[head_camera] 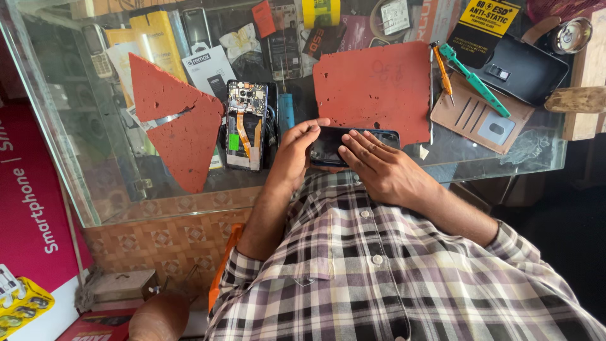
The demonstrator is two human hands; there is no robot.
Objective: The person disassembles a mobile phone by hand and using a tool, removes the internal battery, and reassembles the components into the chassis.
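My left hand (293, 155) grips the left end of a dark phone (328, 144) at the near edge of the glass counter (95, 170), thumb curled over its top. Lying across the same phone is my right hand (379, 170), its fingers flat on the surface and covering the middle. The phone's right end (390, 136) overlaps a red work mat (372, 85). Just left of my left hand lies an opened phone (246, 123) with its circuit board and orange flex cables exposed. A blue-handled tool (286, 110) rests beside it.
A torn red mat piece (180, 120) lies at the left. An orange screwdriver (443, 72) and a green tool (475, 79) sit right of the red mat, over a brown wallet case (480, 117). A black phone case (524, 69) and wooden blocks (584, 101) are farther right.
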